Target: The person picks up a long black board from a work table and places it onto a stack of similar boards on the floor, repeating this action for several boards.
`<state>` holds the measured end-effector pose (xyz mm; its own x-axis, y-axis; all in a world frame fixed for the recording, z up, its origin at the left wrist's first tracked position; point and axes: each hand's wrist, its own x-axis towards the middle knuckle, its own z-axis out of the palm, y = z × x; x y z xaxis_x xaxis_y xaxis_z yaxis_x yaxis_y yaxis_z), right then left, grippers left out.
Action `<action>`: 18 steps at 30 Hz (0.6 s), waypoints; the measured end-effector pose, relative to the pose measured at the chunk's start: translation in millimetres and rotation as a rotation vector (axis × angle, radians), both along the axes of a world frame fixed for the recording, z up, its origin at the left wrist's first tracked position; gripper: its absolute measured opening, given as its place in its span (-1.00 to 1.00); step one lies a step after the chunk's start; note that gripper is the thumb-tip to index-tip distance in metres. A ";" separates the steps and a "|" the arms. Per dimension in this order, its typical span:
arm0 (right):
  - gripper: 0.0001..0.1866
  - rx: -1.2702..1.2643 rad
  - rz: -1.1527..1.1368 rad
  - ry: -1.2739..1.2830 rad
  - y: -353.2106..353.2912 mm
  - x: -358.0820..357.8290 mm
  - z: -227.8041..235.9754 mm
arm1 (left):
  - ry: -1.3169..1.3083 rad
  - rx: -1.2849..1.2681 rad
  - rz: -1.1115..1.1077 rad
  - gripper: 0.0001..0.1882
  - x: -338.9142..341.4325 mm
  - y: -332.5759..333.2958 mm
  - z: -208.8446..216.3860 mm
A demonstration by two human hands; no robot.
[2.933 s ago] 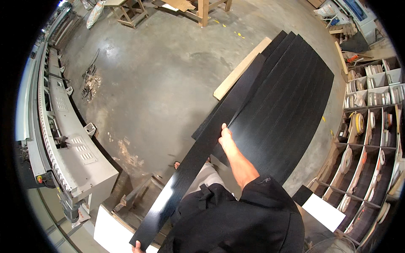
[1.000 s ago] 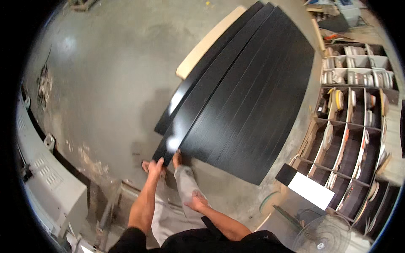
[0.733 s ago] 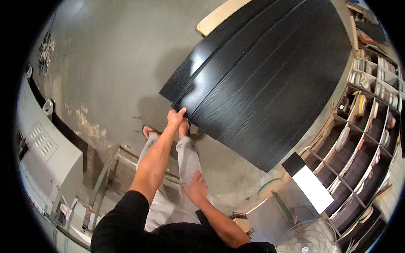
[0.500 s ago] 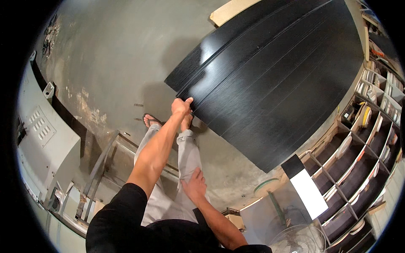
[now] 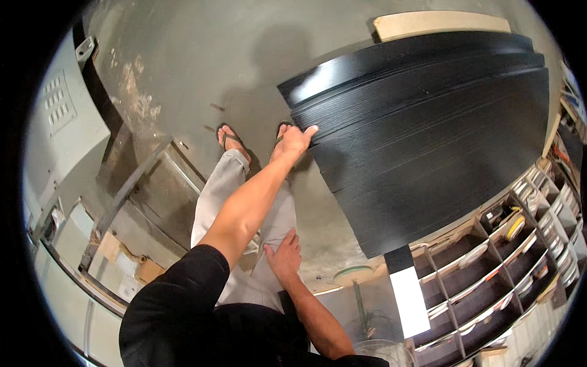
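Black wood-grain boards (image 5: 428,153) lie to my right, overlapping in layers with stepped edges along their far side. At their near left end, my left hand (image 5: 295,143) is closed on the edge of a black board, thumb on top and fingers hidden beneath. Lower down, my right hand (image 5: 284,258) rests on the light grey trouser leg (image 5: 278,214) near the knee, fingers laid out and holding nothing.
A pale wooden strip (image 5: 440,23) shows beyond the boards' far edge. To the lower right stands a divided shelf rack (image 5: 449,275) with flat rolls, beside a white panel (image 5: 411,303) and a fan (image 5: 379,348). A grey metal machine housing (image 5: 67,122) stands at left.
My view has turned, so the boards appear rotated and lie more level across the picture. My left hand keeps its grip on the board end, and my right hand stays on the leg.
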<state>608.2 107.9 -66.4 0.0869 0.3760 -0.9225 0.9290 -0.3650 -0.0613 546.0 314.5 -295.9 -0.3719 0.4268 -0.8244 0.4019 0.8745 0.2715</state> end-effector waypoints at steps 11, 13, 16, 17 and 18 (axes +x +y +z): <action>0.02 -0.029 0.144 -0.034 6.3 1.9 -3.8 | -0.105 0.014 -0.209 -0.35 -16.6 -9.0 -9.3; 0.02 -0.041 0.135 -0.039 9.5 2.9 -4.2 | -0.142 -0.006 -0.226 -0.35 -18.7 -10.2 -10.5; 0.02 -0.043 0.126 -0.047 10.4 3.9 -5.5 | -0.151 -0.013 -0.215 -0.35 -19.9 -0.1 13.3; 0.03 -0.040 0.125 -0.049 10.9 4.4 -6.3 | -0.123 0.014 -0.184 -0.36 -16.9 1.7 22.2; 0.03 -0.037 0.138 -0.051 10.8 5.1 -5.8 | -0.095 0.040 -0.154 -0.37 -15.4 4.5 30.1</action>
